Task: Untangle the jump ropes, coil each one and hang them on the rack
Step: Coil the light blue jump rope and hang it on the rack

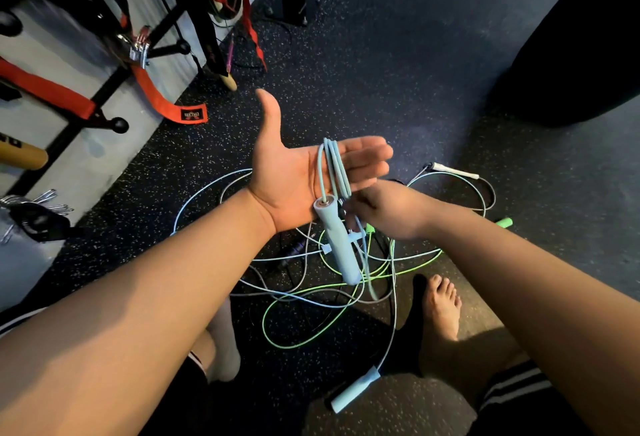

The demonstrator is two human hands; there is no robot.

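Head view. Shows left hand (294, 172) palm up, fingers straight, thumb raised: spread wide, gripping nothing. Carries a few loops of blue rope (333, 165) draped over the fingers, with one blue handle (337, 241) dangling below the heel of the palm. Finds right hand (388, 210) just under the left fingers, fingertips bunched at the cord beside the handle top. Looks like a pinch on the blue rope, but blurred, so not certain. Follows the rest of the blue cord down into the tangle on the floor (381, 54), out to a second blue handle (356, 389) near a bare foot (441, 307). Crosses a green rope (264, 323) several times there, with green handle (504, 222) off right and white handle (453, 170) beyond the hands. Puts the rack (119, 125) up left on the wall: black pegs with ball ends, orange strap (162, 99) hanging, well apart from the hands.

Handling, judged:
- Thin, light, limp cord, likely slick coated.
- Liable to slide off flat fingers if tilted, so better to close the thumb over the loops.
- Probably springs open once released.
- Handles stiff and the heaviest part, so apt to swing and snag.
- Best taken at a handle or the cord right beside it, feeding slack through crossings rather than yanking.
- Nothing fragile.
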